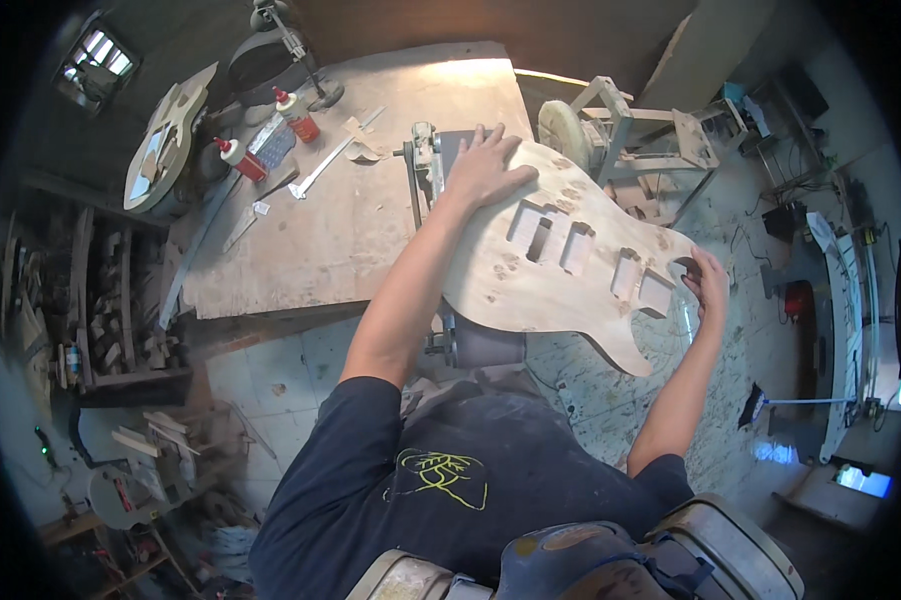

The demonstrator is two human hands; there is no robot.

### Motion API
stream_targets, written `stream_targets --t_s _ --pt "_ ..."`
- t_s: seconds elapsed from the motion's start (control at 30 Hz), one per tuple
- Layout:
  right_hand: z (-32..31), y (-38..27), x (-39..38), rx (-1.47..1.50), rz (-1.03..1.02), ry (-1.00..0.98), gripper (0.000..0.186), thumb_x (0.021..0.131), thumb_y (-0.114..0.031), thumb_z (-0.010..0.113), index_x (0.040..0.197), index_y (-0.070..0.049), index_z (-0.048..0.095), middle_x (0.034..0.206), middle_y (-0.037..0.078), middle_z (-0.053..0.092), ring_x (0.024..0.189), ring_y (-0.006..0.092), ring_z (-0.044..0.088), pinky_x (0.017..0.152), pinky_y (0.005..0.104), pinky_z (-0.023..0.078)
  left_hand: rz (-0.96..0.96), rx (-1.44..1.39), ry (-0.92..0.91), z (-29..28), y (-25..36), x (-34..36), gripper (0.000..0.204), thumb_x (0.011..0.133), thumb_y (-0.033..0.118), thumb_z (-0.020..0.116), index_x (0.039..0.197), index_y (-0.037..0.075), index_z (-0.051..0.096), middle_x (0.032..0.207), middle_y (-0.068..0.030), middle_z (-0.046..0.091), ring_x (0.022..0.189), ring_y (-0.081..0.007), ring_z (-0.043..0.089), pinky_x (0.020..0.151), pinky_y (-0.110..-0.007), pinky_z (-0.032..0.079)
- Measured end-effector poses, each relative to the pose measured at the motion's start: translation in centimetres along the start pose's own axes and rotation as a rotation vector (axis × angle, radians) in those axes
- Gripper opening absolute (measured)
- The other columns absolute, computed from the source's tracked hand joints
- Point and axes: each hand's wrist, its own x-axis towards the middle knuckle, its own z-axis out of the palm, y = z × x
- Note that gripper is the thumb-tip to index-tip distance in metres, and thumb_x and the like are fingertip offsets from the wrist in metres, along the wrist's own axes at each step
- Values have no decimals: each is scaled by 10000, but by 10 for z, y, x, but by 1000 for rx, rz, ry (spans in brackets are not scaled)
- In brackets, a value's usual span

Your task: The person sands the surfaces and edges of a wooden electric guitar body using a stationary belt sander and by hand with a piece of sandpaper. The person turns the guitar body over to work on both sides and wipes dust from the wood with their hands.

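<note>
A pale wooden electric guitar body (pixel 515 285) with cut pickup and neck cavities lies tilted across a belt sander (pixel 485 345). The dark belt shows above and below the body's left end. My left hand (pixel 490 170) rests flat on that end with its fingers spread, beside the sander's metal frame. At the far right, my right hand (pixel 708 285) curls around the body's horn by the neck cutaway. Part of its grip is hidden behind the wood. The body's underside, where it meets the sander, cannot be seen.
On the wooden table (pixel 320 260) to the left stand two red-and-white glue bottles (pixel 242 160), a caliper (pixel 320 170) and a desk lamp (pixel 320 92). Another guitar body (pixel 170 135) leans behind. A wooden stand (pixel 615 135) is at the far right; scrap wood fills shelves (pixel 120 320) at left.
</note>
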Motion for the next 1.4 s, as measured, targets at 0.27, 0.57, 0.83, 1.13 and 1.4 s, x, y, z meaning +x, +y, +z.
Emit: stream_targets --t_s 0.27,0.57,0.83,1.13,1.4 --pt "29 -21 20 -46 -69 -38 360 867 -384 734 1092 -104 724 925 -3 677 742 104 600 665 239 527 -80 -2 48 -11 -13 -19 788 815 599 596 1449 137 517 1612 -163 303 1501 -431 194 1221 -538 171" --pt "118 -35 64 -218 -257 -7 412 854 -423 711 1043 -58 747 878 54 713 786 146 655 703 279 492 -174 -30 168 -49 -63 -44 762 818 525 650 1418 72 526 1522 -216 433 1433 -393 356 1165 -456 309" --pt "202 -61 48 -291 -459 -17 546 812 -490 680 1127 -48 732 1088 182 727 1027 326 685 914 396 502 -276 -267 182 -96 -85 -87 712 831 456 684 1381 26 548 1321 -257 608 1235 -369 583 1053 -408 428" --pt "277 -82 21 -398 -573 -83 623 777 -567 694 1161 -79 728 1140 189 712 1104 323 662 952 384 487 -539 -254 148 -129 -144 -148 922 777 568 764 1476 51 458 1444 -226 524 1317 -320 530 1094 -389 392" --pt "320 -88 -8 -423 -501 -212 637 814 -565 652 1248 -100 691 1258 208 657 1205 357 598 1048 423 439 -512 -596 224 -149 -164 -192 777 862 389 743 1498 73 428 1413 -186 546 1216 -240 583 1004 -344 458"
